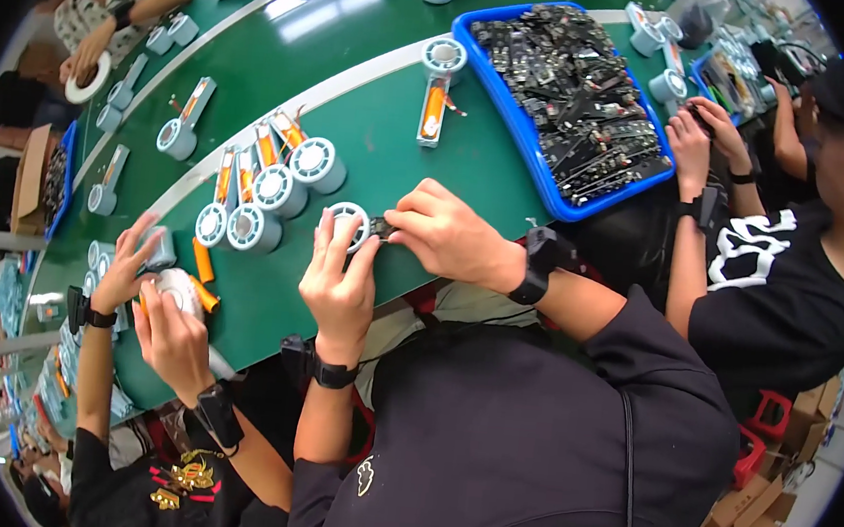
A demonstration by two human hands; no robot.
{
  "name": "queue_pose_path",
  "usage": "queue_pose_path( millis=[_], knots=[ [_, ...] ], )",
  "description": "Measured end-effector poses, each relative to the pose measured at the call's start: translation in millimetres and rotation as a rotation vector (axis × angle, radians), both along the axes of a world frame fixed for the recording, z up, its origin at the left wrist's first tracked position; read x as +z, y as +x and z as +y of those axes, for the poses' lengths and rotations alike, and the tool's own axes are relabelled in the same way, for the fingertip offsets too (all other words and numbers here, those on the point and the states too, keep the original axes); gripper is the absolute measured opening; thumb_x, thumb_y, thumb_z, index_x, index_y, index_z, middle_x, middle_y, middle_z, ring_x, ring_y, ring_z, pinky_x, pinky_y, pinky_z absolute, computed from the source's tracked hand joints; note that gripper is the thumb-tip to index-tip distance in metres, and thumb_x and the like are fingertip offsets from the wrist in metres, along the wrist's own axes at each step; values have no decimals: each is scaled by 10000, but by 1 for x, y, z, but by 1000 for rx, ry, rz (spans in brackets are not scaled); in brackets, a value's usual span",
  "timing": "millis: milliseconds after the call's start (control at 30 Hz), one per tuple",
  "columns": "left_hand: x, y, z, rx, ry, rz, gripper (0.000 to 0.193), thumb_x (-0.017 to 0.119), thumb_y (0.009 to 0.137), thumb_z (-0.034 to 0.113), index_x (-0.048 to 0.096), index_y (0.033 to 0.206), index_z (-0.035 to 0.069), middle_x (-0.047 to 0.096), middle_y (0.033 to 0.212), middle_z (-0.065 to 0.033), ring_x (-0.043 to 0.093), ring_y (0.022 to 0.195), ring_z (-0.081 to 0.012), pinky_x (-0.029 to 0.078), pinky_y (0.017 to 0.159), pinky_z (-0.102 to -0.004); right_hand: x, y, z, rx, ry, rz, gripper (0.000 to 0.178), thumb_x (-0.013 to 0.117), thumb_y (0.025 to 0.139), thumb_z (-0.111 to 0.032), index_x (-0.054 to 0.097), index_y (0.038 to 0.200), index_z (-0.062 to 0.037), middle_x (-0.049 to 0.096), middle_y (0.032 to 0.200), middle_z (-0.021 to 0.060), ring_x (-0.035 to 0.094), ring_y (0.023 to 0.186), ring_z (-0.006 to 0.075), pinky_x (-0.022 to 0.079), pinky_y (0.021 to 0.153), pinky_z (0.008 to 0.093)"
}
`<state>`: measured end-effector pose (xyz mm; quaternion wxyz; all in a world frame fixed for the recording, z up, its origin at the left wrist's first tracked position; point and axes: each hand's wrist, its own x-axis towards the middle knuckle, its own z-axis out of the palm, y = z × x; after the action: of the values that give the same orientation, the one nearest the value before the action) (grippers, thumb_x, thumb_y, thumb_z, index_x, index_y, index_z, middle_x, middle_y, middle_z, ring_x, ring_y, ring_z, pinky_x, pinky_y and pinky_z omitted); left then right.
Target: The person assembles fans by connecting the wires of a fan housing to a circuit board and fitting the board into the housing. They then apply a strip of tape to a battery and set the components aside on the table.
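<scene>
My left hand [338, 281] is closed round a light blue handheld fan housing [350, 219] with a round slotted head, near the table edge. From the right, my right hand [453, 234] pinches a small dark circuit board [381, 228] against the lower part of that housing. My fingers cover much of both pieces, so I cannot tell how the board sits in it. Just left of my hands, several fan housings [279, 191] with orange batteries in their open handles lie together. Beyond my hands lies a single fan housing [434, 104] with an orange battery and loose wires.
A blue tray [572, 213] heaped with circuit boards stands at the right on the green table [372, 149]. At left, a person's hands [170, 332] hold a white roll [177, 290] beside orange batteries [203, 260]. Another person's hands [699, 137] work at right. A pale strip [343, 81] crosses the table.
</scene>
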<state>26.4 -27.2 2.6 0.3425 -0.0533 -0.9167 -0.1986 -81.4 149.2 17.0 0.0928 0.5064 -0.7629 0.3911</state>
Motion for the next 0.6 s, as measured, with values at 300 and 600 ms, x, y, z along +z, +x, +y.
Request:
queue_pose_path(
  millis=[300,600],
  knots=[
    [23,8,13,32,-7,-198,136,689,844,17,776,946,37,612,1424,-160,555,1335,-445,508,1085,-488,6,6,11,-7,173,-24,282,765,828,-51,733,1106,-18,666,1059,112,602,1009,292,535,892,372],
    [35,2,7,-13,-107,-286,136,646,902,38,754,979,9,533,1529,-134,451,1421,-468,418,1138,-589,-1,-5,10,-34,51,-739,255,659,920,8,765,1150,-16,740,1068,167,724,948,277,569,867,362]
  ],
)
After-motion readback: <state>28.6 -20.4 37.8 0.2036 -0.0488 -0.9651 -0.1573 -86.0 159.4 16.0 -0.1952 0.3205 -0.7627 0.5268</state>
